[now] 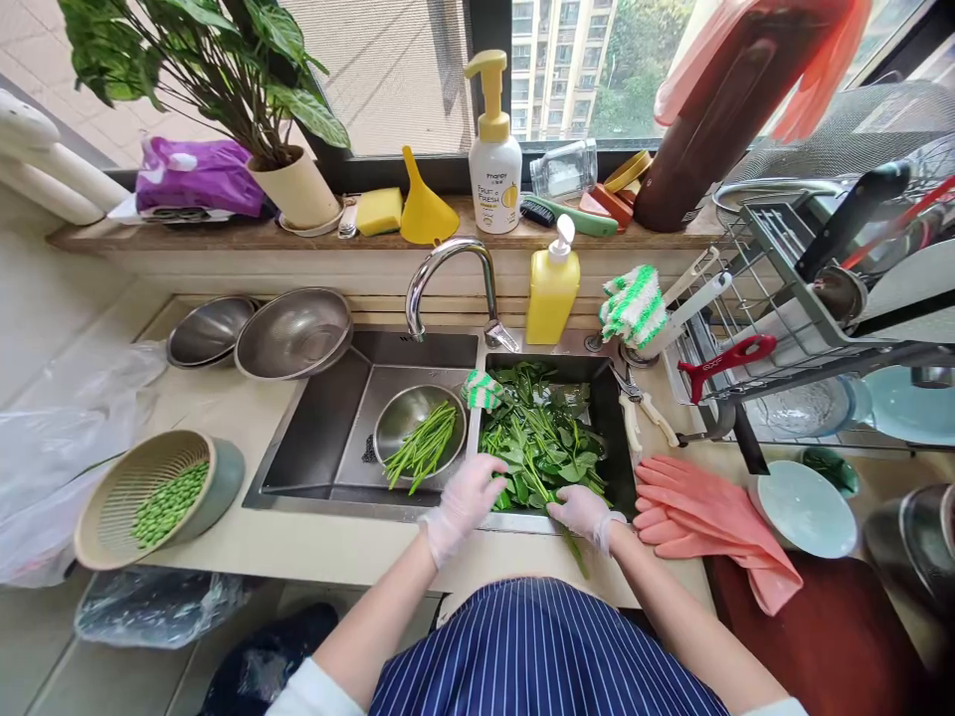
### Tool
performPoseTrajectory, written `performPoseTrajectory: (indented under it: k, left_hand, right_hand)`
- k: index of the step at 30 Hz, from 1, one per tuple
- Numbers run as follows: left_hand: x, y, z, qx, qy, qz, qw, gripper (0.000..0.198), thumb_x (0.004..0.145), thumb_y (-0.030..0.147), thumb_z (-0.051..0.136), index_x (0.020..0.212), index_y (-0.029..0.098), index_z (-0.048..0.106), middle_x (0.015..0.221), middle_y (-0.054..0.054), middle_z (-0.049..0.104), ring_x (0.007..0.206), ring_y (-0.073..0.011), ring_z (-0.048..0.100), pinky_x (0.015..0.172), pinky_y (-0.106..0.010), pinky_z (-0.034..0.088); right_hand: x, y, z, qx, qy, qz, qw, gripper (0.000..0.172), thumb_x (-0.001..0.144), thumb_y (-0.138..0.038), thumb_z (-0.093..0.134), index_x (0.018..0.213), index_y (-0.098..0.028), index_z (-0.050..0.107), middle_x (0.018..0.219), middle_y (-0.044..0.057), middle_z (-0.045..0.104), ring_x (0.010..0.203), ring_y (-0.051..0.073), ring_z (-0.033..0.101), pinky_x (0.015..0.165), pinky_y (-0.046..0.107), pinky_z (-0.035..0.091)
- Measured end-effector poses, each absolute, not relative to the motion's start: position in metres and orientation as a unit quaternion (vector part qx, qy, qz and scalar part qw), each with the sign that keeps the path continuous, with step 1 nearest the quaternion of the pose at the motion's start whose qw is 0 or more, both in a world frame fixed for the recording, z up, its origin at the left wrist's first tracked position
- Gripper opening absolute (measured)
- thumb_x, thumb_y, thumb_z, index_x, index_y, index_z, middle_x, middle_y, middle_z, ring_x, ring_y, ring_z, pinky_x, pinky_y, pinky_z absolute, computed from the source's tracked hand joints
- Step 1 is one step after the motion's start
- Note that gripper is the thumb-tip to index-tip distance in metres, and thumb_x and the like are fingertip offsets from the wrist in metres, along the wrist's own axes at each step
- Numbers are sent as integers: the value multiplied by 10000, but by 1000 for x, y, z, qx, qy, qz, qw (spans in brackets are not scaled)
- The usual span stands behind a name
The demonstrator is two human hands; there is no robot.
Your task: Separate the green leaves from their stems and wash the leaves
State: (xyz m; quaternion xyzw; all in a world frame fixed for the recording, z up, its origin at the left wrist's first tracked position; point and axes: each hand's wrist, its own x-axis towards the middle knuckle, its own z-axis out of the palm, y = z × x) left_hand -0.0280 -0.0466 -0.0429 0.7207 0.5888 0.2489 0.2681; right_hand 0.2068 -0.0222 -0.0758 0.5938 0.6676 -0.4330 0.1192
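Leafy greens with long stems fill the small right basin of the sink. My right hand, in a clear glove, is closed on a stalk of the greens at the basin's front edge; its stem end hangs over the counter. Above the divider's front end is my left hand, also gloved, its fingers apart and reaching toward the leaves, with nothing visible in it. In the left basin, a steel bowl holds trimmed green stems. A green-and-white striped cloth lies on the divider.
A chrome faucet arches behind the basins. On the left stand steel bowls and a basket of green beans or peas. Scissors, pink rubber gloves and a dish rack are on the right.
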Motion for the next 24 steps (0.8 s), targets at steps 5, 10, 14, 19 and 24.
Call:
performPoseTrajectory:
  k: [5,10,14,19,24]
  left_hand:
    - [25,-76,-39,820,473,245,207,213,804,200,558,1010,175,604,897,-69,652,826,-198,594,721,-323,470]
    - [37,-68,-9,831,430,259,239,179,864,162,494,801,212,654,587,13,577,547,-108,523,569,-237,398]
    - [24,-47,8,764,450,379,266,88,842,222,575,836,196,659,788,-31,660,751,-140,597,706,-265,453]
    - [9,-17,19,606,527,478,355,180,784,279,656,934,183,632,926,-50,658,857,-164,609,773,-283,480]
    - [16,2,28,588,551,461,371,129,740,293,696,776,181,644,791,-9,646,751,-136,580,717,-247,457]
  right_hand:
    - [199,-12,-67,599,427,-672,-81,369,759,-514,529,633,-168,565,460,-46,397,409,81,322,437,226,236]
    - [176,-14,-52,585,353,-711,-164,463,811,-596,401,712,-175,566,480,-31,439,402,100,368,419,237,302]
    - [175,-15,-35,634,525,-524,-218,407,837,-539,418,789,-173,588,676,39,578,570,160,526,566,302,436]
    - [181,4,-7,405,773,-348,-343,372,874,-332,476,1226,-215,505,1200,87,557,1093,208,510,929,359,402]
    - [173,31,0,382,820,-272,-328,272,913,-341,451,833,-195,666,751,42,650,700,161,530,760,322,407]
